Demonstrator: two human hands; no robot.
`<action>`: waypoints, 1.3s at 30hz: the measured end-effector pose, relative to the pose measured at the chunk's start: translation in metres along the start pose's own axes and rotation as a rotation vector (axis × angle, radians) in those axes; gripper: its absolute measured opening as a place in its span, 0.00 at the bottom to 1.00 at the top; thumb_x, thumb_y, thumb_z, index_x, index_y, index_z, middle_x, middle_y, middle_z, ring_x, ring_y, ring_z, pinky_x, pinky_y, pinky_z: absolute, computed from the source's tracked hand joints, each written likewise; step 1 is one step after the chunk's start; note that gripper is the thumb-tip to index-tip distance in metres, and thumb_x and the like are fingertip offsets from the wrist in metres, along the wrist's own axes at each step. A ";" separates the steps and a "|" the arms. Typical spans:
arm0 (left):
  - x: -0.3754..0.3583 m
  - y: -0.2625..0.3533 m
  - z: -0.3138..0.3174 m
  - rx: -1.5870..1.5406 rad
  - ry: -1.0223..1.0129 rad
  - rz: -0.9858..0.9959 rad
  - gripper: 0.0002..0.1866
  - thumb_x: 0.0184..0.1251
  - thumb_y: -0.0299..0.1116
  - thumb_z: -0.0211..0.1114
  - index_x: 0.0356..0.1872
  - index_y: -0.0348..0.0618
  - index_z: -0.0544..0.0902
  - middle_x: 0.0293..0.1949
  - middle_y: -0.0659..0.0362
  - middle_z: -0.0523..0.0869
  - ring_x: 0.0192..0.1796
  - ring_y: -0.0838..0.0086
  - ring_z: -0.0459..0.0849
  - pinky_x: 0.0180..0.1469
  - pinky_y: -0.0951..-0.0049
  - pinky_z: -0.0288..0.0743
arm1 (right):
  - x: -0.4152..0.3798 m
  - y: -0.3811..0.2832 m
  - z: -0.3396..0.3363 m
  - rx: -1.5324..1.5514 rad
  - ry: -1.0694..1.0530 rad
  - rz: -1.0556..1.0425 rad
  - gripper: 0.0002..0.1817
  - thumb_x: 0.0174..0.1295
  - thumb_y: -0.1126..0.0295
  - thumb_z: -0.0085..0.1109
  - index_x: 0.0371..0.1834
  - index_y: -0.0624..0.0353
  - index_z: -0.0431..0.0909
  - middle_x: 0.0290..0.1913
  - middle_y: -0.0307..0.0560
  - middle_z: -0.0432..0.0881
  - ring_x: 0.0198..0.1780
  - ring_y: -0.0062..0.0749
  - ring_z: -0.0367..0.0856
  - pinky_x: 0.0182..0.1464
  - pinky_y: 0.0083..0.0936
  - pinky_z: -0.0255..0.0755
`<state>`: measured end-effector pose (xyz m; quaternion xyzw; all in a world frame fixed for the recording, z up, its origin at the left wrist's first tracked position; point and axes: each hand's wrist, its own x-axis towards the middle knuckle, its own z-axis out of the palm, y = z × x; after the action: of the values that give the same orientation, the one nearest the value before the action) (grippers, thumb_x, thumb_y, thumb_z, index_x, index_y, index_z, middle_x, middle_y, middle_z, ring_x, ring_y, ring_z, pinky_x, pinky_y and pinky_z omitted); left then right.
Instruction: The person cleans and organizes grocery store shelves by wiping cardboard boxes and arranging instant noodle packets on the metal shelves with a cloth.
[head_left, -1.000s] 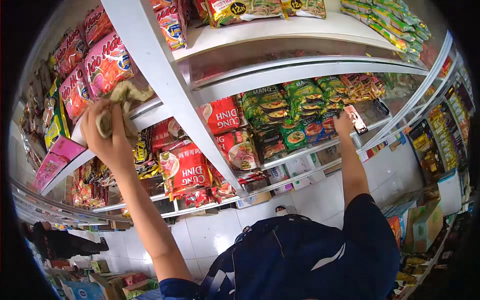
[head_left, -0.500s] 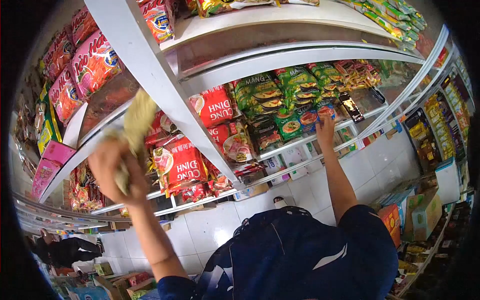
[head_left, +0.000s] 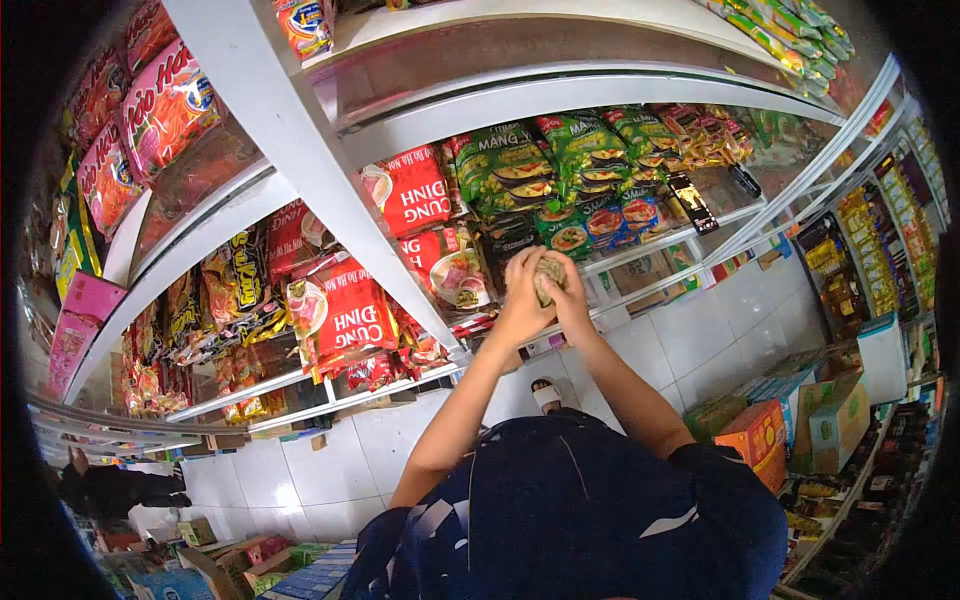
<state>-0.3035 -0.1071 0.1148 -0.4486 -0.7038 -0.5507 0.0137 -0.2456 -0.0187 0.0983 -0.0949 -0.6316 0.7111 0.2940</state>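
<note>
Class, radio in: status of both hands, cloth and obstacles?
Left hand and right hand: together. Cloth: bunched between them. Possible obstacle: phone near shelf edge, right of hands.

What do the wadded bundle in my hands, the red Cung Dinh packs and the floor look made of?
The wadded bundle is probably cloth, dull and softly crumpled. The red Cung Dinh packs look like thin plastic film, glossy and creased. The floor seems ceramic or stone tile, with straight joints and shiny reflections.
</note>
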 end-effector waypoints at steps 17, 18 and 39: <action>-0.047 -0.029 0.010 0.649 -0.252 -0.102 0.41 0.55 0.43 0.57 0.63 0.30 0.48 0.65 0.45 0.51 0.67 0.54 0.48 0.66 0.59 0.44 | 0.067 0.018 -0.056 -0.989 -0.296 -0.503 0.18 0.40 0.76 0.60 0.39 0.59 0.74 0.50 0.49 0.71 0.53 0.45 0.66 0.54 0.41 0.61; -0.049 -0.032 0.010 0.644 -0.276 -0.098 0.41 0.54 0.43 0.58 0.63 0.31 0.48 0.65 0.45 0.51 0.67 0.55 0.48 0.66 0.59 0.46 | 0.076 0.010 -0.073 -1.014 -0.276 -0.583 0.18 0.39 0.76 0.60 0.38 0.59 0.75 0.48 0.50 0.71 0.52 0.46 0.66 0.53 0.41 0.61; -0.012 0.249 -0.019 -0.921 -0.752 0.808 0.10 0.54 0.36 0.58 0.27 0.40 0.71 0.27 0.54 0.69 0.31 0.60 0.69 0.33 0.63 0.62 | 0.086 0.030 -0.148 -0.990 -0.112 -0.488 0.08 0.35 0.81 0.54 0.22 0.61 0.71 0.33 0.51 0.72 0.41 0.46 0.70 0.43 0.35 0.63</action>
<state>-0.1448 -0.1315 0.3062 -0.7935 -0.1362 -0.5517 -0.2176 -0.2489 0.1516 0.0629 -0.0349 -0.9087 0.2443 0.3366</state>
